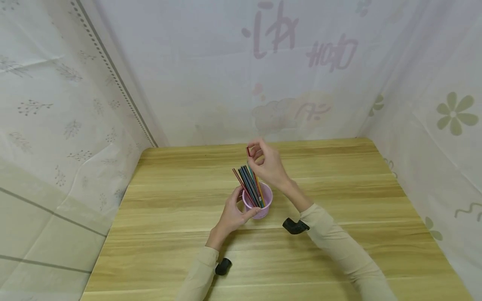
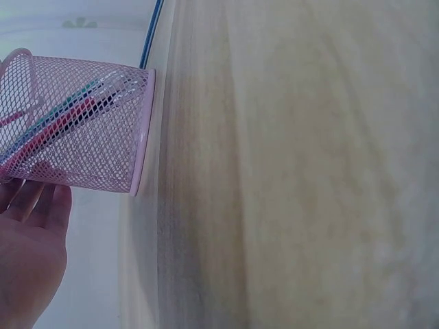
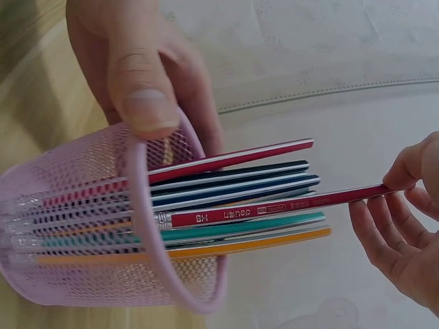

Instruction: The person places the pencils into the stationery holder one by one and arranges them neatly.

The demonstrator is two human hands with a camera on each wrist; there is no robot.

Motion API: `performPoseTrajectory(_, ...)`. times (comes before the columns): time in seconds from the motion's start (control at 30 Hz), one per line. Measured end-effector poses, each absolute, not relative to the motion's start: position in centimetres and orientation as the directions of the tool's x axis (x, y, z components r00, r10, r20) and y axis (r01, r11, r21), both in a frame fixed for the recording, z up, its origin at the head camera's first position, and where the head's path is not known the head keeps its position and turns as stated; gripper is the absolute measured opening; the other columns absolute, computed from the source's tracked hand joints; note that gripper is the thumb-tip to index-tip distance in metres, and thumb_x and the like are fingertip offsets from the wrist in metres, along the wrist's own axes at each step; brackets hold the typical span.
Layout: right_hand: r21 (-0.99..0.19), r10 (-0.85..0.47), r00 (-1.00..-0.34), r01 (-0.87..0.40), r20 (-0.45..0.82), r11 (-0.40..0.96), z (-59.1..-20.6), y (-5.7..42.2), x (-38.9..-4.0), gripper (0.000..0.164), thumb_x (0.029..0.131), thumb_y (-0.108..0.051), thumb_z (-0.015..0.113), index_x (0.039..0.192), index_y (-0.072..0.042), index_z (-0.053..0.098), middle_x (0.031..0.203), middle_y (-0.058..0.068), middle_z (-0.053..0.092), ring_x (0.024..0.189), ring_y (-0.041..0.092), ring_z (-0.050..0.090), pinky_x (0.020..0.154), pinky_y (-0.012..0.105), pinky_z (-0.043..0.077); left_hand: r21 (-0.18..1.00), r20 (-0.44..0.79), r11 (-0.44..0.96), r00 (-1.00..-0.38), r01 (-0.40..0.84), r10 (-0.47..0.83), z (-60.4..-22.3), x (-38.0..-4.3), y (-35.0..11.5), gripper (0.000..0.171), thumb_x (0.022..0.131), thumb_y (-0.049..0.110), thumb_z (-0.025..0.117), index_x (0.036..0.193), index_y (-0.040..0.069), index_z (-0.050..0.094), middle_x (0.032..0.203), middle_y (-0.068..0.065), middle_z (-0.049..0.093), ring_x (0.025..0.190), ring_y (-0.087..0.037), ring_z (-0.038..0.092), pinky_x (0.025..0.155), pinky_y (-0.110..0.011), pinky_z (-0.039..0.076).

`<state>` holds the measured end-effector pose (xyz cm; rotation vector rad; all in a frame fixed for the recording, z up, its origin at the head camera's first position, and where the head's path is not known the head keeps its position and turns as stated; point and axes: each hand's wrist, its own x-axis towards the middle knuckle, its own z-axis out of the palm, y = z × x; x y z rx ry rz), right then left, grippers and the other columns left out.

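A pink mesh pen cup (image 1: 260,214) stands on the table, filled with several pencils. My left hand (image 1: 231,215) grips it by the rim, the thumb (image 3: 147,110) over the edge and the fingers around the side. Above the cup, my right hand (image 1: 270,165) pinches the end of a red pencil (image 3: 267,208) between thumb and fingers. That pencil's metal-banded end is still at the cup's mouth. Beside it in the right wrist view lean another red pencil (image 3: 254,155), a teal pencil (image 3: 274,225), an orange pencil (image 3: 288,242) and dark pencils (image 3: 274,173).
The wooden table (image 1: 162,209) spreads around both arms. A pale printed sheet (image 1: 211,83) hangs behind it, with more sheeting at both sides. Black wrist mounts (image 1: 295,226) sit on the sleeves. A thin blue strip (image 2: 152,33) shows beyond the cup's base.
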<state>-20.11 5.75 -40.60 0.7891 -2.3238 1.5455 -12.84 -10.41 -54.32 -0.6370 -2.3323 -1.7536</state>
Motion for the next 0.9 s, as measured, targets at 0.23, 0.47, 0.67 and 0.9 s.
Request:
performPoseTrajectory(0.23, -0.779, -0.31, -0.831, -0.547, 0.461, 0.308, -42.5, 5.7, -19.8, 0.033, 0.087, 0.004, 0.065, 0.119, 0.0, 0.06, 0.091, 0.014, 0.065, 0.078, 0.023, 0.067, 0.062, 0.027, 0.062, 0.892, 0.331, 0.23, -0.909, 0.389, 0.254, -54.5, -12.8, -10.5, 0.081, 0.081, 0.018, 0.086, 0.149, 0.013, 0.043, 0.141, -0.007, 0.059, 0.126, -0.026, 0.06, 0.107, -0.044, 0.053)
performPoseTrajectory(0.47, -0.787, -0.323, -0.838, -0.533, 0.44, 0.312, -44.2, 5.7, -19.5, 0.036, 0.085, 0.006, 0.064, 0.12, -0.001, 0.06, 0.091, 0.013, 0.065, 0.079, 0.022, 0.067, 0.062, 0.026, 0.062, 0.895, 0.325, 0.229, -0.91, 0.383, 0.256, -54.5, -12.8, -10.6, 0.081, 0.082, 0.022, 0.086, 0.149, 0.013, 0.043, 0.141, -0.008, 0.059, 0.126, -0.026, 0.06, 0.107, -0.045, 0.053)
performPoseTrajectory(0.67, -0.797, -0.313, -0.85, -0.514, 0.424, 0.318, -45.0, 5.9, -19.4, 0.035, 0.087, 0.006, 0.064, 0.12, -0.003, 0.06, 0.091, 0.013, 0.066, 0.079, 0.023, 0.068, 0.062, 0.027, 0.062, 0.899, 0.31, 0.234, -0.914, 0.372, 0.26, -54.3, -12.8, -10.6, 0.082, 0.082, 0.023, 0.086, 0.15, 0.014, 0.041, 0.142, -0.008, 0.058, 0.127, -0.026, 0.06, 0.107, -0.046, 0.053)
performPoseTrajectory(0.9, -0.798, -0.314, -0.857, -0.503, 0.409, 0.333, -44.9, 6.0, -19.4, 0.034, 0.09, 0.003, 0.067, 0.122, -0.003, 0.06, 0.092, 0.013, 0.067, 0.079, 0.023, 0.068, 0.064, 0.026, 0.062, 0.897, 0.309, 0.238, -0.914, 0.372, 0.263, -54.4, -12.8, -10.6, 0.083, 0.082, 0.022, 0.086, 0.151, 0.015, 0.041, 0.143, -0.007, 0.057, 0.127, -0.027, 0.06, 0.107, -0.046, 0.053)
